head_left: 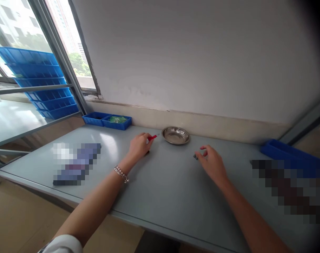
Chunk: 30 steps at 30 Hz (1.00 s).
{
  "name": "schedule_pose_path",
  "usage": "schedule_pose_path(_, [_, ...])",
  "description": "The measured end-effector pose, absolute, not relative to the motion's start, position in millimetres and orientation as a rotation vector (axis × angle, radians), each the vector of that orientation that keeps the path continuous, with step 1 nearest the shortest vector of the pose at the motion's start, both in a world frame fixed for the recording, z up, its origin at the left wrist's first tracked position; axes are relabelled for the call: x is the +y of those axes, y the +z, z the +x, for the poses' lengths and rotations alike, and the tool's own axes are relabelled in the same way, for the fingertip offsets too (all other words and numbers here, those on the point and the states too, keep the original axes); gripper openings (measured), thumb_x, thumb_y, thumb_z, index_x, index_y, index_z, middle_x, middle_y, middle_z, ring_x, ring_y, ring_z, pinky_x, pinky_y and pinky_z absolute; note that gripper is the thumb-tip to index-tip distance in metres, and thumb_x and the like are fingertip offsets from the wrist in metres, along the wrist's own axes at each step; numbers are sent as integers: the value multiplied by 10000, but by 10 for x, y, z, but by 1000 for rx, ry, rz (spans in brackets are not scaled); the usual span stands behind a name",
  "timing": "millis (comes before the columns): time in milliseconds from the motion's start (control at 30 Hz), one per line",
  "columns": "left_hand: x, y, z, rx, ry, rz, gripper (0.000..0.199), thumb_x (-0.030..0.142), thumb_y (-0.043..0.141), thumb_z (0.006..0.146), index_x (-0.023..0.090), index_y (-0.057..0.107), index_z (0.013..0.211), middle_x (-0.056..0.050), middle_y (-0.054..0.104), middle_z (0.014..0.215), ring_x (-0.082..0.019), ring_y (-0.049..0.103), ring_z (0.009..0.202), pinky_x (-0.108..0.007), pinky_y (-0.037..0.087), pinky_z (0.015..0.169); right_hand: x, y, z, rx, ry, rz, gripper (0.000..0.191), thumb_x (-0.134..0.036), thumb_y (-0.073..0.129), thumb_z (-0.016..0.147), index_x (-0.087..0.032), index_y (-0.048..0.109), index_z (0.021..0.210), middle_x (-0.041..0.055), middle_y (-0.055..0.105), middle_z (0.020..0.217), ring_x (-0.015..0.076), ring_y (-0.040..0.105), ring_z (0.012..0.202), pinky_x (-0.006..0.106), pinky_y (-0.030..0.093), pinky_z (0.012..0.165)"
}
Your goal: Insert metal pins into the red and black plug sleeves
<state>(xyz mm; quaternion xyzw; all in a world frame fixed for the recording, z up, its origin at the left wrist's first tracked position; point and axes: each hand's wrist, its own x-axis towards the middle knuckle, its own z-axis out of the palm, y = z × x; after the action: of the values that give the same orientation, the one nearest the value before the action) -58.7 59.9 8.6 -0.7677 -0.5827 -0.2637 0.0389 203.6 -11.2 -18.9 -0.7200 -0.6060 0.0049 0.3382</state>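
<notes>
My left hand is closed around a small red tool with a pale tip; its exact kind is too small to make out. That tip points right, toward a round, shallow metal dish standing near the wall. Something dark peeks out beneath the left palm. To the right of the dish, my right hand hovers low over the table with thumb and fingers curved and apart. A few small dark pieces show by its thumb tip; whether they touch the thumb I cannot tell.
Two blue bins sit at the back left, one with green packets inside. Another blue bin stands at the right edge. Blurred-out items lie on both sides of the grey table. Stacked blue crates rise beyond a metal frame.
</notes>
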Motion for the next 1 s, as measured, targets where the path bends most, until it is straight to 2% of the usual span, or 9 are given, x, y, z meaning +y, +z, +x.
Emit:
schedule_pose_path(67, [699,100,-707,-1928,-733,-2262,228,344,479,811,183,625,878,-66,605,894,-191,565,769,-264,412,646,-93,-216,2112,-1538,-37,-2011,392,-478,474,740,-162,533,965,72,543,790,196,530,679,280,369,555])
schedule_pose_path(167, [787,81,-821,-2098,-627,-2199,238,329,455,827,173,626,885,-95,582,941,-222,545,870,-285,418,689,-68,-275,2183,-1555,12,-2104,460,-513,501,714,-145,520,990,77,547,760,214,541,693,290,376,564])
schedule_pose_path(267, [833,34,-876,-2225,-538,-2170,234,305,428,837,181,618,896,-103,567,991,-237,526,922,-295,418,686,-43,-342,2213,-1573,86,-2140,454,-516,514,708,-143,527,967,72,557,736,212,550,682,290,380,567])
schedule_pose_path(633, [925,-122,-935,-2266,-450,-2226,235,288,415,834,183,621,873,-104,578,992,-234,556,894,-303,418,710,22,-445,2219,-1671,120,-2106,212,-378,504,761,-187,580,812,38,600,657,181,553,636,257,355,543])
schedule_pose_path(1000, [961,-130,-1004,-2264,-545,-2180,250,229,347,845,190,592,870,-103,577,1001,-218,538,912,-303,424,729,23,-445,2183,-1645,147,-2075,143,-322,536,742,-198,603,769,9,588,594,155,546,585,242,337,518])
